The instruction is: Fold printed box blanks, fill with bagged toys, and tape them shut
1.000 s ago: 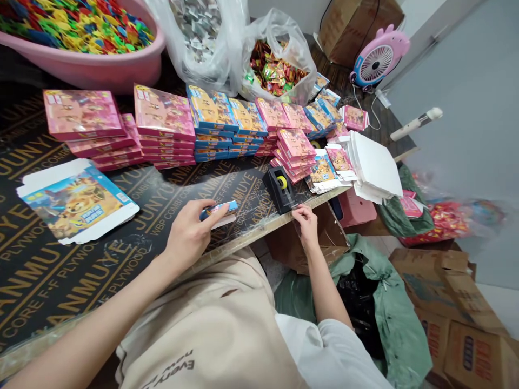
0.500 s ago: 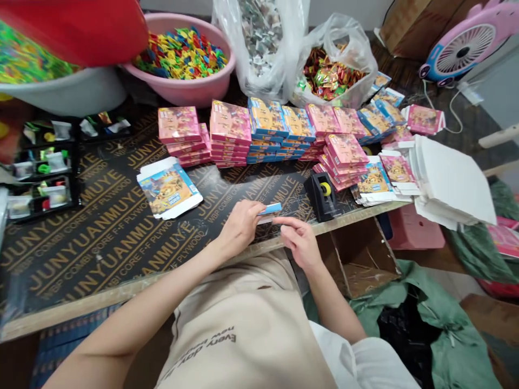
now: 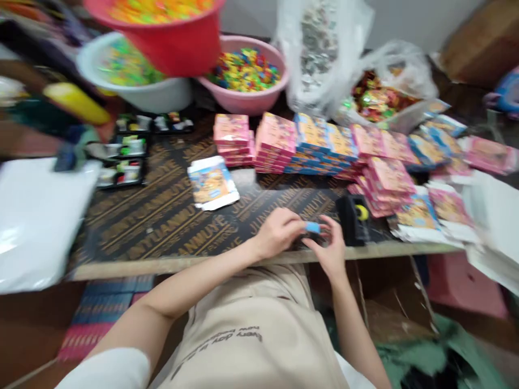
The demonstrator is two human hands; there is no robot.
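Note:
My left hand (image 3: 279, 232) and my right hand (image 3: 330, 248) meet at the table's front edge, both closed round a small blue box (image 3: 312, 227) held between them. Just right of them stands a black tape dispenser (image 3: 353, 219) with a yellow roll. A flat, unfolded blue box blank (image 3: 211, 183) lies on the dark board (image 3: 154, 227) to the left. Behind the hands run stacks of pink boxes (image 3: 275, 141) and blue boxes (image 3: 324, 143). The picture is blurred by motion.
At the back stand a pink basin (image 3: 247, 97), a white basin (image 3: 138, 92) and a red basin (image 3: 170, 48) of coloured pieces, plus clear bags (image 3: 320, 59) of small items. Black trays (image 3: 121, 162) sit left; a white sheet (image 3: 36, 221) far left. Flat blanks (image 3: 430, 216) pile right.
The view has swung left and down. My right hand left the tape dispenser and joined my left hand on the small blue box, which stays near the table's front edge.

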